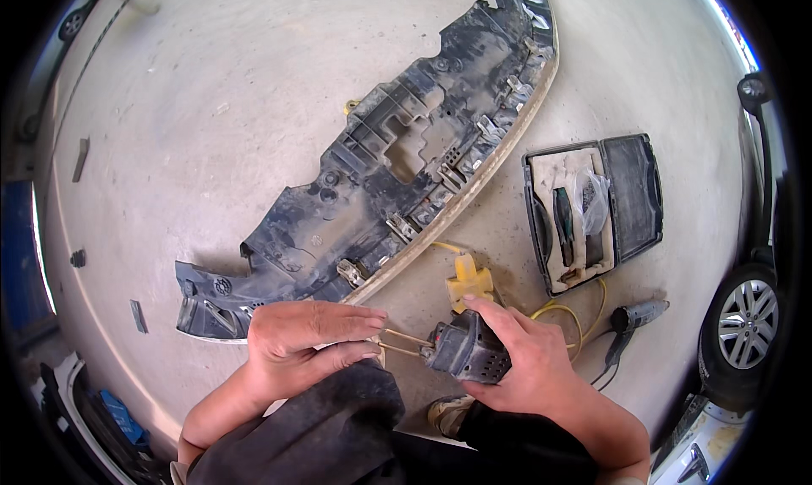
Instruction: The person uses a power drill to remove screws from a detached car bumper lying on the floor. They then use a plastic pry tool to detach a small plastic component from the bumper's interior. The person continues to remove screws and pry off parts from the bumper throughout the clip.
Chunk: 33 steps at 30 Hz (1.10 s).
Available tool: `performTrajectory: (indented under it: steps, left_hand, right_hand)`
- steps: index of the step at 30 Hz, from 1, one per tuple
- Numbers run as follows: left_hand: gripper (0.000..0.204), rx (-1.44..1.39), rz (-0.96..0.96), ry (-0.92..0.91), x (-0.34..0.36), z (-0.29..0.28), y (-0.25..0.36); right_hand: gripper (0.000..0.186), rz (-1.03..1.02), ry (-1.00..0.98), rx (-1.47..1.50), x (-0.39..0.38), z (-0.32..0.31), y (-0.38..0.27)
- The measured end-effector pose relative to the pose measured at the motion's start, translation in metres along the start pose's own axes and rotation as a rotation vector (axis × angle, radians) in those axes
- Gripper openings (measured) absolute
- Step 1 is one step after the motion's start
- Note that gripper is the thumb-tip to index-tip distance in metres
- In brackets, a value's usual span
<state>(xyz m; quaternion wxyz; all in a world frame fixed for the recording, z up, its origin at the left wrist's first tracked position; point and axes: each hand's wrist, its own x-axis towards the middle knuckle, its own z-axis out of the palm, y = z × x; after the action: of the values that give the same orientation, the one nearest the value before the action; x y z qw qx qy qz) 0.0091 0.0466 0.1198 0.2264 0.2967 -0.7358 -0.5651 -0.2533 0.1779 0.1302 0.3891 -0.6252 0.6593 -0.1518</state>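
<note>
My right hand [537, 354] is wrapped round the black hot stapler [468, 350], a boxy tool with vent holes. Two thin brass-coloured prongs stick out of it to the left. At their tips, my left hand [313, 337] has its thumb and fingers pinched together; anything between them is too small or hidden to make out. Just beyond both hands lies a long, dusty black car bumper [359, 210] with its inner side up. Several metal clips [403, 226] line its near edge. A yellow power socket block [468, 282] sits on the floor beyond the stapler.
An open black case [634, 206] at the right holds cutters [564, 219] and a clear plastic bag [590, 204]. A heat gun [640, 316] and coiled yellow cable [584, 328] lie nearby. A car wheel [748, 324] stands far right. Small dark strips [80, 160] lie at the left.
</note>
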Motion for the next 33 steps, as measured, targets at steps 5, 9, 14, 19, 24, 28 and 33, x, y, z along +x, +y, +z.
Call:
performTrajectory:
  steps: [5, 9, 14, 19, 24, 28, 33]
  left_hand:
    - [0.026, 0.028, 0.013, -0.01, -0.002, -0.001, 0.0]
    - [0.026, 0.042, 0.028, -0.035, 0.0, -0.003, 0.0]
    - [0.028, 0.051, 0.025, -0.04, -0.001, 0.0, -0.003]
    - [0.054, 0.099, 0.034, -0.092, -0.006, 0.002, -0.017]
    - [0.103, -0.269, -0.204, -0.071, -0.002, 0.031, -0.035]
    - [0.117, -0.354, -0.357, -0.248, -0.007, 0.034, -0.033]
    - [0.113, -0.04, -0.515, -0.218, 0.013, -0.01, -0.013]
  right_hand:
    - [0.088, 0.009, -0.013, 0.005, 0.0, 0.001, -0.001]
    - [0.089, 0.032, -0.024, -0.014, -0.001, 0.001, -0.003]
    - [0.087, 0.071, -0.021, -0.016, -0.001, 0.004, -0.007]
    - [0.083, 0.123, 0.047, 0.113, 0.004, 0.024, -0.011]
    - [0.076, 0.273, 0.184, 0.538, 0.02, 0.062, -0.023]
    - [0.051, 0.347, 0.333, 1.127, 0.055, 0.095, -0.043]
    - [0.045, 0.5, 0.357, 1.578, 0.088, 0.116, -0.066]
